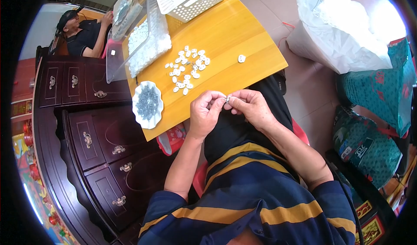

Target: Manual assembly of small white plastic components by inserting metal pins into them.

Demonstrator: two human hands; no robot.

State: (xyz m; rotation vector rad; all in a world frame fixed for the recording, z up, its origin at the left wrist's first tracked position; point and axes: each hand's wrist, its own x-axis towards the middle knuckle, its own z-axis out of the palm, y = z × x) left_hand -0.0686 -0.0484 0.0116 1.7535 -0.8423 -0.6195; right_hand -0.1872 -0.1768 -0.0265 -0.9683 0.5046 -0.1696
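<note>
My left hand point(206, 113) and my right hand point(253, 108) meet fingertip to fingertip above my lap, just off the table's near edge. Between their pinched thumbs and fingers is a small whitish piece point(226, 100), mostly hidden, so its exact kind cannot be made out. Ahead of the hands, small white oval plastic pieces point(185, 77) with holes lie scattered on the wooden table point(230, 28). One more white piece point(241, 59) lies alone to the right. A white scalloped dish point(160, 120) at the left edge holds a heap of thin grey metal pins or screws point(147, 100).
A clear plastic bin point(163, 21) of white parts and a white perforated basket point(197, 7) stand at the far side. Dark wooden drawers point(71, 95) are on the left, where another person point(89, 36) sits. White point(330, 32) and teal bags point(373, 93) stand on the right.
</note>
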